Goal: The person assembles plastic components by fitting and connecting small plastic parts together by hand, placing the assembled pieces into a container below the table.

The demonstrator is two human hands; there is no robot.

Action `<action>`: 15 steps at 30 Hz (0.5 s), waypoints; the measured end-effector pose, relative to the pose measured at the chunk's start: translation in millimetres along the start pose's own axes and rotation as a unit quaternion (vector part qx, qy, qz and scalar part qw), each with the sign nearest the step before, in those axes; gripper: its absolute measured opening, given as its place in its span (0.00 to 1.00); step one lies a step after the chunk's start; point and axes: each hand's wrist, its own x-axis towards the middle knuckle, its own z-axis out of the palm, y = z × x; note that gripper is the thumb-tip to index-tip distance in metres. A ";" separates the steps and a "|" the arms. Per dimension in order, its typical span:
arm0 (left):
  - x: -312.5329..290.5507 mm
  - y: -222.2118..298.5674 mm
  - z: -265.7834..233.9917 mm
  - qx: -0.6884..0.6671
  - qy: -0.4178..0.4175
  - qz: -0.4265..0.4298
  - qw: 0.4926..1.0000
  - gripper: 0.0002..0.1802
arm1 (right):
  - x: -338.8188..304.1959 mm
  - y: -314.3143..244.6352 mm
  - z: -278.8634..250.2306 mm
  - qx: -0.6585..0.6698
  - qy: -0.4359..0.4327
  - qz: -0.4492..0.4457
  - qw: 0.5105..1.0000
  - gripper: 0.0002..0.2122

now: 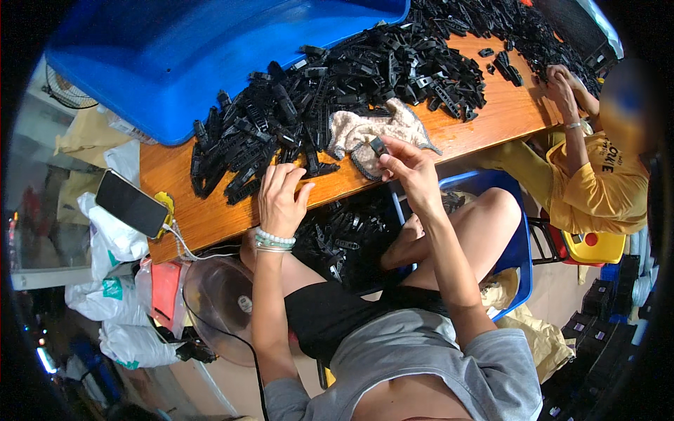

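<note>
The right hand (411,172) pinches a black part (378,146) near the cloth (354,131), while the left hand (281,201) rests loosely unclenched beside the pile (365,81)

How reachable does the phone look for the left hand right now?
Probably yes: the left hand looks empty, and mostly bare tabletop lies between it and the phone; the yellow piece beside the phone seems no barrier.

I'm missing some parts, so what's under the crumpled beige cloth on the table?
Orange-brown wooden tabletop shows beside the cloth, and black plastic parts are heaped along its far side. Whatever lies beneath its folds is covered; I cannot tell.
</note>
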 end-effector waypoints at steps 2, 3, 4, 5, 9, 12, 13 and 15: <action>0.5 -1.8 -0.2 0.003 0.002 -0.001 1.000 0.13 | -2.7 0.3 5.8 -0.045 -0.007 -0.016 0.999 0.17; 1.1 -3.9 3.6 0.001 -0.008 -0.011 1.000 0.13 | -3.0 1.6 6.4 -0.045 -0.010 -0.014 0.999 0.17; 1.8 -5.8 6.4 -0.001 -0.018 -0.021 1.000 0.14 | -3.2 3.2 6.9 -0.073 -0.017 -0.005 0.997 0.18; 2.2 -7.4 8.3 0.000 -0.017 -0.023 1.000 0.14 | -3.4 5.2 7.6 -0.101 -0.024 0.004 0.995 0.19; 2.8 -9.7 8.4 -0.009 -0.023 -0.014 1.000 0.12 | 2.4 18.8 3.2 -0.106 -0.011 -0.003 0.994 0.16; -8.6 -10.0 1.4 -0.052 -0.009 -0.030 0.998 0.13 | 3.8 23.5 7.7 -0.075 0.013 -0.020 0.997 0.14; -11.3 -7.8 -2.4 -0.049 -0.009 -0.034 0.998 0.13 | 4.3 24.9 7.8 -0.074 0.009 -0.017 0.997 0.14; -18.4 -4.1 -9.9 -0.036 -0.002 -0.047 0.998 0.12 | 6.1 26.1 8.4 -0.099 0.014 -0.018 0.995 0.13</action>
